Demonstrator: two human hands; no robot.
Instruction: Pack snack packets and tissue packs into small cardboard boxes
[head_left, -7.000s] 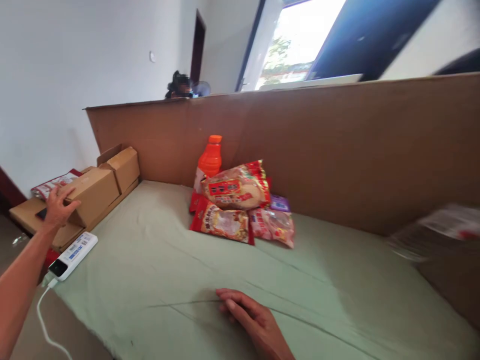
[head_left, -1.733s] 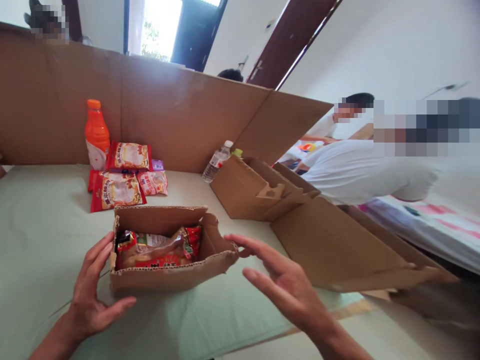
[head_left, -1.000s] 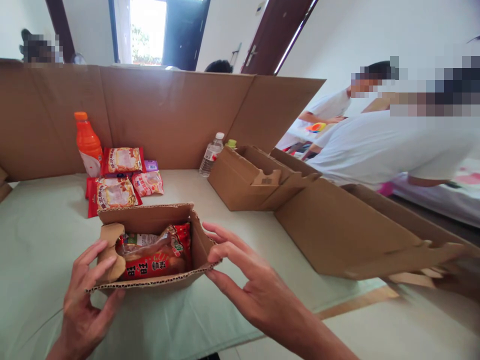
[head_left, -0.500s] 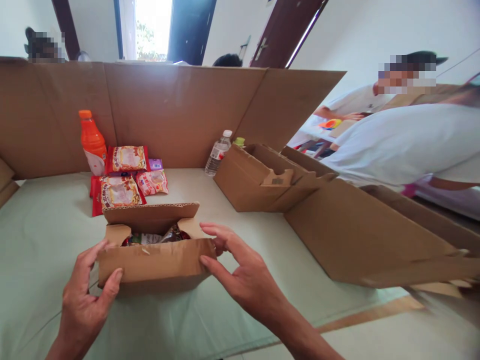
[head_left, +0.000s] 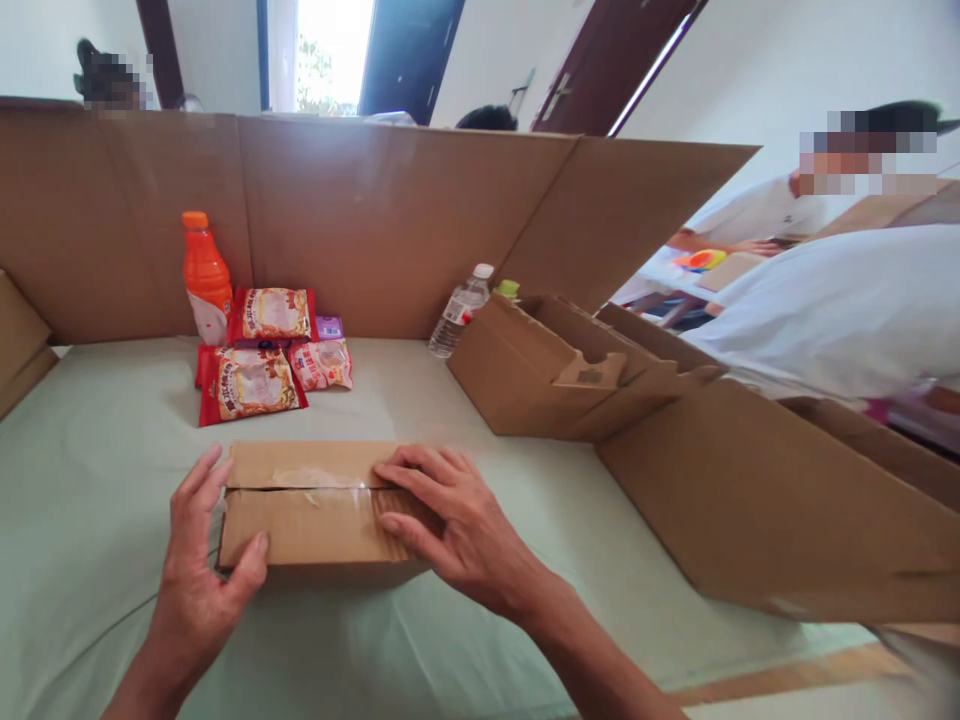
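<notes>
A small cardboard box point(head_left: 307, 505) lies on the pale green cloth point(head_left: 90, 470) in front of me, its top flaps folded down and meeting along a seam. My left hand point(head_left: 196, 565) cups the box's left end, thumb against the front face, fingers spread. My right hand point(head_left: 450, 525) lies flat on the top flaps at the right end, fingers stretched over the seam. The box's contents are hidden.
Behind the box stand an orange drink bottle point(head_left: 205, 278) and several red snack packets point(head_left: 251, 382). A water bottle point(head_left: 460, 310) leans by an open cardboard box point(head_left: 555, 370). A tall cardboard screen point(head_left: 390, 220) rings the table. People in white shirts point(head_left: 832, 310) work at the right.
The box's flaps have been folded shut over the snack packet inside. My right hand moved from the right flap onto the top; my left hand stays at the left end.
</notes>
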